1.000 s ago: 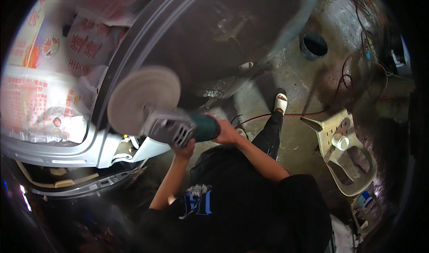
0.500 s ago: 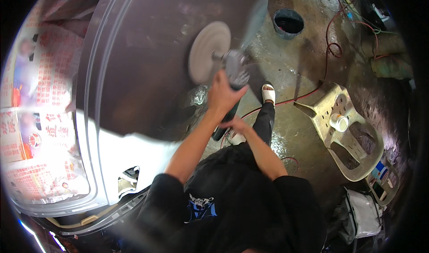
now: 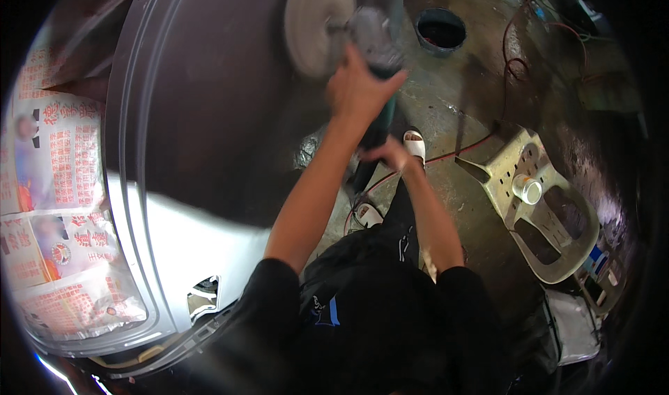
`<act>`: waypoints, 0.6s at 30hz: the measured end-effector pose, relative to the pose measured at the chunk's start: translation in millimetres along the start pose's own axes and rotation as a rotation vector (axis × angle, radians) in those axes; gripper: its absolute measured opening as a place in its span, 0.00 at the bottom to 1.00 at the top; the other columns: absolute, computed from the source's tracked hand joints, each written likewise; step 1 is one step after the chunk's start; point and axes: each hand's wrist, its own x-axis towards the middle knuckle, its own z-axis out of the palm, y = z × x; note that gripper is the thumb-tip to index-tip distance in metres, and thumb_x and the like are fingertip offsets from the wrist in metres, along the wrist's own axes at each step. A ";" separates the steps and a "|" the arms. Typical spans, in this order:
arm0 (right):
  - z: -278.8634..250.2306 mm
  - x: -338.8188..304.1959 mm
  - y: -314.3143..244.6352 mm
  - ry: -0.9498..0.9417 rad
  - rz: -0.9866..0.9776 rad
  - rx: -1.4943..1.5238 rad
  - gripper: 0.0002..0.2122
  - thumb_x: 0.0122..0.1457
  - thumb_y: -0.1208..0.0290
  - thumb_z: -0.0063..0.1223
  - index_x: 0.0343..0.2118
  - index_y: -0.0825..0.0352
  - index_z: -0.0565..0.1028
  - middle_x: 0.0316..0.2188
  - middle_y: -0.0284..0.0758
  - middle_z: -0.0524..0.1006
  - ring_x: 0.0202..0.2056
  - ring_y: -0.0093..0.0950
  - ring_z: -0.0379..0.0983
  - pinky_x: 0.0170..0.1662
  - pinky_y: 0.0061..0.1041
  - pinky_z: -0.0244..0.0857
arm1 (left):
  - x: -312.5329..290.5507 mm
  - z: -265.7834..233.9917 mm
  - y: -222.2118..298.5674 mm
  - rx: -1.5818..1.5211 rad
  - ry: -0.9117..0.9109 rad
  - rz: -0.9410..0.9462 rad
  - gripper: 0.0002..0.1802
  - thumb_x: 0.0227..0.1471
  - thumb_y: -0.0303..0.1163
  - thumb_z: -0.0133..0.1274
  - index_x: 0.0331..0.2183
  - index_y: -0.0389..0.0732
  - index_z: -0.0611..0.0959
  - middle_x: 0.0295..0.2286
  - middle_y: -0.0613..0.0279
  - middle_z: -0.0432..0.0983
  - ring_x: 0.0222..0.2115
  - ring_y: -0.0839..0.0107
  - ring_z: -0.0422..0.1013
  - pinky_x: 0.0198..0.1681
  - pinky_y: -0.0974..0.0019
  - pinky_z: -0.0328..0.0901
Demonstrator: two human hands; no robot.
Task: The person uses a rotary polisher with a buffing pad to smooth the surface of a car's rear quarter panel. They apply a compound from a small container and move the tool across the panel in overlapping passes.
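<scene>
My left hand (image 3: pixel 359 92) is wrapped round the front of a power polisher (image 3: pixel 374 39), just behind its head. Farther back on the tool's dark body, my right hand (image 3: pixel 390 152) grips the rear end, slightly blurred. A round pale buffing pad (image 3: pixel 319 25) is mounted on the polisher's left side. The pad stands nearly edge-on against a vehicle's body panel (image 3: pixel 209 116), which looks dark in the upper part and bright white lower down. Whether the pad is pressed firmly on the panel cannot be made out.
Printed masking paper (image 3: pixel 63 158) covers the area left of the panel. A dark bucket (image 3: pixel 440 31) stands beyond my feet. A red hose (image 3: pixel 481 144) crosses the wet floor. At right a tipped plastic chair (image 3: pixel 557 234) carries a small jar (image 3: pixel 527 189), near a grey bag (image 3: pixel 573 325).
Both hands have carried the polisher farther away from me along the panel, its pad moving toward the top of the view. My arms are stretched out more, and the view has shifted slightly.
</scene>
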 end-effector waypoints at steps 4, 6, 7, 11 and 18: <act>67.0 -38.5 95.9 -0.107 0.123 -0.100 0.25 0.39 0.79 0.71 0.46 0.66 0.77 0.39 0.29 0.79 0.42 0.23 0.73 0.50 0.28 0.67 | -128.4 -16.6 -80.1 -0.055 0.106 -0.103 0.57 0.36 0.55 0.71 0.58 0.32 0.62 0.46 0.35 0.75 0.47 0.39 0.73 0.49 0.48 0.68; 96.7 -55.7 159.4 -0.065 0.010 -0.021 0.24 0.40 0.80 0.71 0.44 0.66 0.77 0.38 0.29 0.79 0.42 0.23 0.74 0.49 0.29 0.68 | -193.5 -19.0 -121.5 -0.207 0.128 -0.160 0.59 0.35 0.49 0.73 0.60 0.31 0.60 0.48 0.35 0.74 0.49 0.40 0.72 0.50 0.51 0.68; 104.6 -62.2 186.6 -0.158 0.106 -0.036 0.26 0.40 0.80 0.71 0.47 0.66 0.75 0.41 0.30 0.79 0.44 0.23 0.73 0.50 0.29 0.68 | -225.2 -18.6 -144.4 -0.302 0.130 -0.184 0.59 0.34 0.46 0.74 0.60 0.30 0.59 0.48 0.35 0.74 0.49 0.42 0.73 0.50 0.53 0.68; 143.9 -80.1 260.6 -0.272 -0.068 -0.048 0.32 0.39 0.78 0.72 0.52 0.69 0.72 0.43 0.34 0.78 0.46 0.24 0.73 0.50 0.29 0.69 | -319.0 -12.8 -248.4 -0.242 -0.017 -0.193 0.49 0.32 0.41 0.76 0.52 0.28 0.71 0.41 0.44 0.79 0.42 0.54 0.77 0.46 0.56 0.70; 118.2 -74.3 240.7 -0.300 0.132 0.044 0.28 0.43 0.81 0.72 0.50 0.68 0.74 0.44 0.32 0.78 0.47 0.24 0.73 0.52 0.29 0.67 | -270.7 21.2 -247.7 -0.446 -0.053 -0.206 0.44 0.30 0.36 0.76 0.49 0.30 0.73 0.42 0.48 0.77 0.42 0.59 0.75 0.47 0.59 0.69</act>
